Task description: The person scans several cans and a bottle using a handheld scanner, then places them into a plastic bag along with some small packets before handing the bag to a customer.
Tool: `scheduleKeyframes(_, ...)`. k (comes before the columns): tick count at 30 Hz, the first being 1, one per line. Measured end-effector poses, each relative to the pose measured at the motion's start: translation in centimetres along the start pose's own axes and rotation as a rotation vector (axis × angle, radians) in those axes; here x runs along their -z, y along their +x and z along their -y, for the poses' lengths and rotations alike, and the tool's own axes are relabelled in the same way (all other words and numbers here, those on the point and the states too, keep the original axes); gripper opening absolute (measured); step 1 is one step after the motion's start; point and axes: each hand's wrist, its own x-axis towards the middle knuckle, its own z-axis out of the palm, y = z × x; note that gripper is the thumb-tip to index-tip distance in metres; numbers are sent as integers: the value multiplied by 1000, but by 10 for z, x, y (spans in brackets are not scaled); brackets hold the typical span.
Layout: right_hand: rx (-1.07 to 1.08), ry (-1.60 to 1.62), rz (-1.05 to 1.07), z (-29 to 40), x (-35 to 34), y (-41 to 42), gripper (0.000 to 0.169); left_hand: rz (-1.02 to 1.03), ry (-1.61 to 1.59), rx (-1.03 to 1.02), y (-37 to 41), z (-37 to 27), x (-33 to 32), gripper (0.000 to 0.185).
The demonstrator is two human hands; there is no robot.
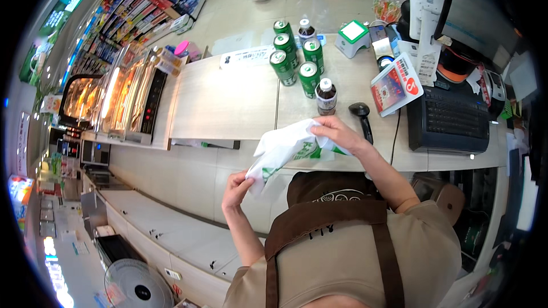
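Observation:
A white plastic bag (284, 147) with green print is stretched between my two hands in front of the counter. My left hand (236, 188) pinches its lower left end, and my right hand (336, 132) grips the upper right part. Just beyond my right hand stands a dark-drink bottle (326, 98) with a white cap. Several green drink cans (309, 78) stand upright in a cluster behind it. A second dark bottle (306, 31) is at the back of that cluster. To the right of my right hand lies a black handheld barcode scanner (361, 117).
A black keyboard (456, 119), a monitor (479, 21), a tilted sign (396, 85) and a white-green box (353, 38) occupy the counter's right side. At the left, a lit glass food warmer (124, 98) stands beside two bottles (166, 62). A fan (139, 286) is at lower left.

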Motion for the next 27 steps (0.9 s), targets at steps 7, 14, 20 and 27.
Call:
scheduleKeyframes(7, 381, -763, -614, 6, -17, -5, 26, 57, -135, 78, 61, -16, 26, 23)
scheduleKeyframes(14, 621, -958, -777, 15, -78, -14, 18, 43, -41, 40, 105, -35, 8, 9)
scheduleKeyframes(20, 320, -640, -389, -4, -129, 13, 29, 187, -43, 10, 98, -52, -41, 18)
scheduleKeyframes(27, 272, -637, -498, -21, -141, 23, 49, 233, 193, -4, 100, -57, -30, 25)
